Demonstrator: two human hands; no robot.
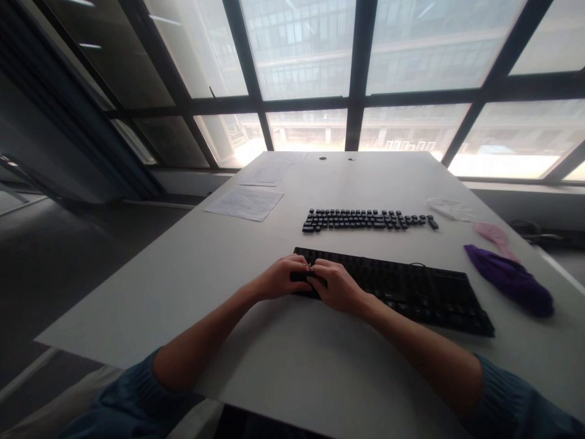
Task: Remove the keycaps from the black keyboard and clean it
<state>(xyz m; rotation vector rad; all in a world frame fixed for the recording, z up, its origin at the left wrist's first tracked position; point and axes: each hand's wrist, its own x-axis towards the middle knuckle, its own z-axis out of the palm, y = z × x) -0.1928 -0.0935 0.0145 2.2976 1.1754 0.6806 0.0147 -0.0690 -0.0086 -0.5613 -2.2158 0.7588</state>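
At a white tabletop (219,268) beside broad windows (301,49), a person's 2 hands meet over the left end of a black keyboard (411,286), which lies slantwise in front of the wearer. The left hand (278,277) appears curled closed on a small dark piece (299,276); the right hand (337,285) seems to touch it too, though whether it grips cannot be told. Beyond the keyboard, apart from it, loose black keys (363,220) lie in rows. Good handling here likely means a light pinch, force kept square to the keyboard without sideways twist, and a low wrist so nothing skids. Slow fingers should serve best: something so small could spring away toward the rows.
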